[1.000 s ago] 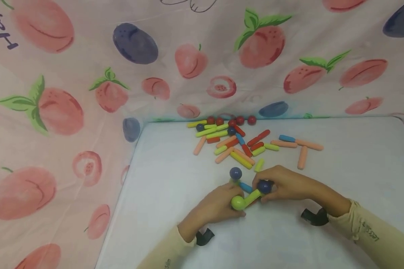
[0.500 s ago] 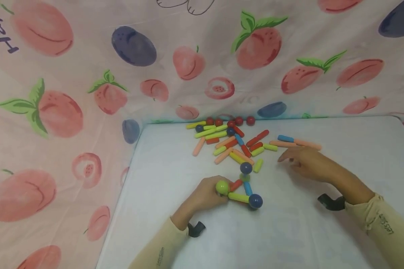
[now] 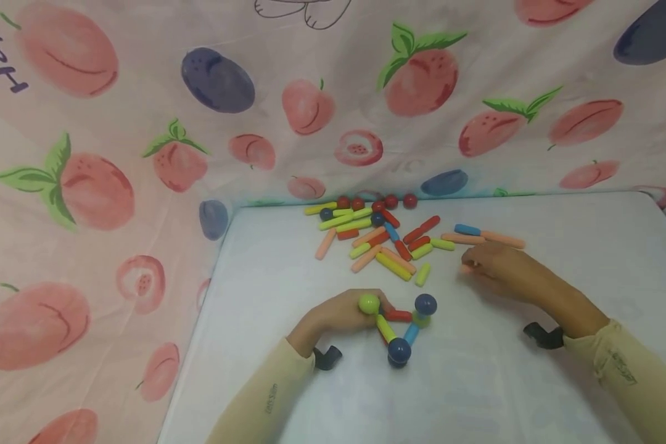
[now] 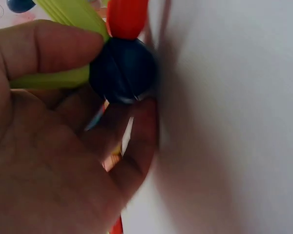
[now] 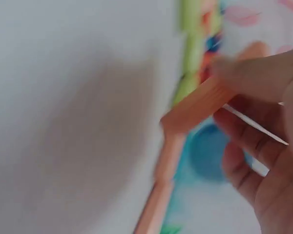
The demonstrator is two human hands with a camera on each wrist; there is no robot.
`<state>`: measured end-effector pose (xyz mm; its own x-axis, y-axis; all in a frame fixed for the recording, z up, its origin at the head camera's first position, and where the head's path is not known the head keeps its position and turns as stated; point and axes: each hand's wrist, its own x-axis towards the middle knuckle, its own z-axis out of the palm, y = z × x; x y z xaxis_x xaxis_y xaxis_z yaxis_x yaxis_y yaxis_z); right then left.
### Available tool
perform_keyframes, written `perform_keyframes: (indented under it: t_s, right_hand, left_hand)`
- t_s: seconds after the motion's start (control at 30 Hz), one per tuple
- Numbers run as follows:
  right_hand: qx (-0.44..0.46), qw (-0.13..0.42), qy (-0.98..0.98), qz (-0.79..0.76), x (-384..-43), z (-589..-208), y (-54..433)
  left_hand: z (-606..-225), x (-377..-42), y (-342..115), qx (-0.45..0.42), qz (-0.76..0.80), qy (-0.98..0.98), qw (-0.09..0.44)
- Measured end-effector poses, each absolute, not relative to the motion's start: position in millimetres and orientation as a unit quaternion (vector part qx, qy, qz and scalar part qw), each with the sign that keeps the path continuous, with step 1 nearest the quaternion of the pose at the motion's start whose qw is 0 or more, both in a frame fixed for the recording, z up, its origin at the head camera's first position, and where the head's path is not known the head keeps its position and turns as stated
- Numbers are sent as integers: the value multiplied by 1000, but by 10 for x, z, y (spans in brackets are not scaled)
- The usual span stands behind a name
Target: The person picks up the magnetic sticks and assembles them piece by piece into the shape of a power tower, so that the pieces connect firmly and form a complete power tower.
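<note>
My left hand (image 3: 346, 311) holds a corner of a small frame built from magnetic rods and balls. In the left wrist view its fingers pinch a dark blue ball (image 4: 122, 70), from which a red rod (image 4: 127, 19) and a yellow-green rod (image 4: 71, 14) extend. Seen from the head, a green ball (image 3: 369, 303) tops that corner, and blue balls (image 3: 399, 351) mark the other two. A light blue rod (image 3: 411, 335) joins two corners. Farther right, my right hand (image 3: 505, 271) pinches a peach rod (image 5: 200, 105), which the hand mostly covers in the head view.
Loose rods lie in a pile at the back of the white table (image 3: 466, 394), among them a yellow rod (image 3: 394, 266). Several red balls (image 3: 409, 201) line the back edge. A blue rod (image 3: 468, 229) and more peach rods lie just beyond my right hand.
My right hand has left the frame, moved right and taken hold of a peach rod. My left hand has turned the frame, so its front blue ball now sits nearer to me.
</note>
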<state>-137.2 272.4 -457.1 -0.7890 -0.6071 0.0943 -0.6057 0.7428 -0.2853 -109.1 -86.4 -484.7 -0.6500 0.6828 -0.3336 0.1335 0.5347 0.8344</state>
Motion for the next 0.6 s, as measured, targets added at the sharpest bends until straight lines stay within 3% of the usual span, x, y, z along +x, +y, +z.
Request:
perform_keyframes:
  t_s: [0.23, 0.37, 0.6]
  right_hand:
    - [-284, -10, 871, -400, -1104, -4098, 2347]
    - [-335, 63, 821, -458, -1014, -4010, 2144]
    - [-405, 166, 816, -377, -1010, -4108, 1926]
  left_hand:
    - [-4786, -1134, -764, 193, 377, 829, 366]
    - [-4786, -1141, -799, 212, 378, 826, 360]
    - [-4817, -1142, -832, 220, 378, 828, 351]
